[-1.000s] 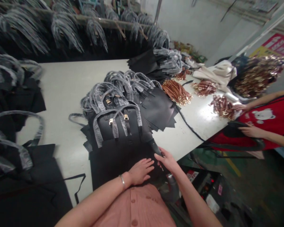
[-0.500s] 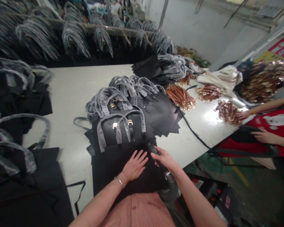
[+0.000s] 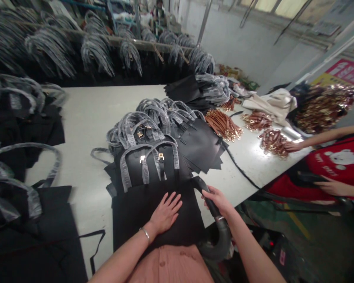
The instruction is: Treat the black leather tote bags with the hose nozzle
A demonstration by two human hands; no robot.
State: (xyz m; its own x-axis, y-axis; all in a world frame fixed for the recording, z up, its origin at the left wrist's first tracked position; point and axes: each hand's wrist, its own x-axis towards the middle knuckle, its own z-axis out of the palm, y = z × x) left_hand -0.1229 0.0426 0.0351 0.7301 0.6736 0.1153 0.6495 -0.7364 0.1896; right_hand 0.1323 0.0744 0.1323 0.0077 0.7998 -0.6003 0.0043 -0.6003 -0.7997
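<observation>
My left hand (image 3: 166, 213) lies flat, fingers spread, on a black bag panel (image 3: 129, 220) at the table's near edge. My right hand (image 3: 216, 201) is wrapped round the black handle of a hose tool (image 3: 221, 232), whose nozzle points at the panel's upper right corner. A thick dark hose curves from it down by my body. Just beyond the panel lie black bag pieces with gold buckles (image 3: 161, 157) and plastic-wrapped handles (image 3: 125, 167).
Black pieces with wrapped handles (image 3: 54, 165) cover the table's left. Brown straps (image 3: 222, 124) lie in bunches at the right, where another person's hand (image 3: 293, 146) touches one. A rack of wrapped handles (image 3: 97, 51) stands behind. A machine (image 3: 268, 247) is below right.
My right hand has moved slightly right with the hose tool, whose nozzle has shifted off towards the panel's right corner. My left hand stays flat on the panel, a little lower in view.
</observation>
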